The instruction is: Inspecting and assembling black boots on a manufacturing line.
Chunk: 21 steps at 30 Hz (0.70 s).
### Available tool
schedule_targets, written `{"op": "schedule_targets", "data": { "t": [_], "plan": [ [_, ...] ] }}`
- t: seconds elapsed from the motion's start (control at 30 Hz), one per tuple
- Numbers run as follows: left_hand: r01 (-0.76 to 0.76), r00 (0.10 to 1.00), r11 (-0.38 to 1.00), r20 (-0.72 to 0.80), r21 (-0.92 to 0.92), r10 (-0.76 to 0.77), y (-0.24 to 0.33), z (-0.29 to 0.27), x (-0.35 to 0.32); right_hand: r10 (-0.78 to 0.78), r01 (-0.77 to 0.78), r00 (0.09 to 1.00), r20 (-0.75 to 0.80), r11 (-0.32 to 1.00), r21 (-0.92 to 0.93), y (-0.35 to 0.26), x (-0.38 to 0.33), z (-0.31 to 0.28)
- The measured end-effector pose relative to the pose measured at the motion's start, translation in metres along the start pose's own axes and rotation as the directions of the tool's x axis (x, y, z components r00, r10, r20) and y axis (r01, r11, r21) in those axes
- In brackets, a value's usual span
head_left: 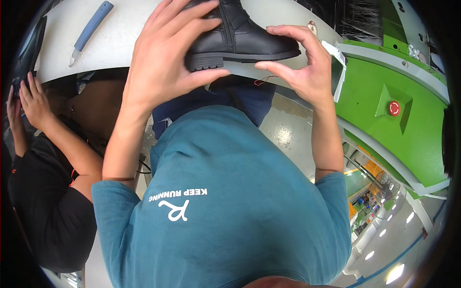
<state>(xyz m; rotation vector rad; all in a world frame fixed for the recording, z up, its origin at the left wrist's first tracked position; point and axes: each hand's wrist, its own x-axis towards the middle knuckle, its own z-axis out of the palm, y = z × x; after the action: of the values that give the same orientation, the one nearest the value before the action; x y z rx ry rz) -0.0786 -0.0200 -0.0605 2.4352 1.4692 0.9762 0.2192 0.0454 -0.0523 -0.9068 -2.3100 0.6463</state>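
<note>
A black ankle boot (pixel 254 41) with a side zip and a low block heel lies over the near edge of the white table, its toe toward the right. My left hand (pixel 161 57) is around the heel end, fingers stretched over the shaft and thumb below the heel. At the toe, my right hand (pixel 309 65) curves around the boot, with fingertips at the upper and thumb beside the sole. A gap shows between the right palm and the toe. The top of the shaft is cut off by the picture's upper edge.
On the white table (pixel 55 48) at left lies a blue-handled tool (pixel 91 31) with a pale tip. A co-worker's hands (pixel 36 103) hold a dark item at far left. To the right stands a green machine (pixel 370 81) with a red push button (pixel 394 108).
</note>
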Motion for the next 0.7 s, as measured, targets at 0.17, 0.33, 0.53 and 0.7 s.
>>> {"op": "schedule_targets", "data": {
  "t": [0.17, 0.33, 0.53, 0.7],
  "plan": [
    [-0.266, 0.963, 0.963, 0.03, -0.035, 0.267, 0.007, 0.039, 0.05, -0.062, 0.063, 0.998, 0.029, 0.998, -0.024, 0.0, 0.0, -0.011],
    [-0.141, 0.946, 0.981, 0.273, -0.136, 0.174, 0.011, 0.042, 0.062, 0.039, -0.039, 0.999, 0.001, 0.999, -0.012, 0.006, -0.007, -0.004],
    [-0.151, 0.96, 0.984, 0.223, -0.1, 0.17, 0.017, 0.042, 0.06, 0.182, -0.184, 0.983, 0.027, 0.98, 0.069, -0.002, -0.005, -0.005],
    [-0.134, 0.965, 0.981, 0.207, -0.137, 0.161, 0.027, 0.031, 0.06, 0.201, -0.217, 0.976, 0.082, 0.903, 0.371, 0.019, -0.013, -0.01]
  ]
}}
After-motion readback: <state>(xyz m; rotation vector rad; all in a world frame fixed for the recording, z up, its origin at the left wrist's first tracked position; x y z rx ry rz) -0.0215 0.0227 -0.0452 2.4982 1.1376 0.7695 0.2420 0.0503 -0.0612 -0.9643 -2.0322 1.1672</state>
